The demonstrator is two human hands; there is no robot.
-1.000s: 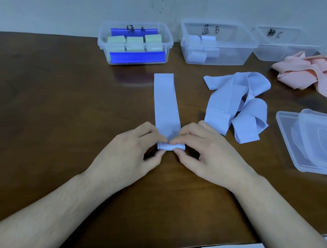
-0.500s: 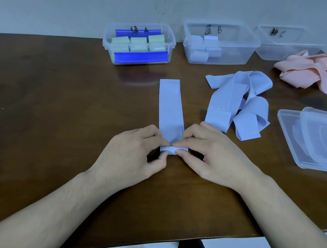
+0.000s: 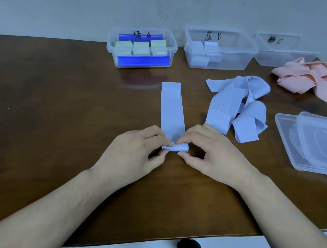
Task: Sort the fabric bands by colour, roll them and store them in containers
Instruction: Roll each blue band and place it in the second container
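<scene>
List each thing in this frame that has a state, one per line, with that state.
Blue band: flat on the table, near end rolled.
Left hand: pinches the roll's left end.
Right hand: pinches the roll's right end.
Loose blue bands: unrolled, heaped.
Pink bands: unrolled, heaped.
Container A: lid off, green rolls inside.
Container B: lid off, some blue rolls inside.
Container C: lid off, no rolls visible inside.
Lids: stacked on the table.
</scene>
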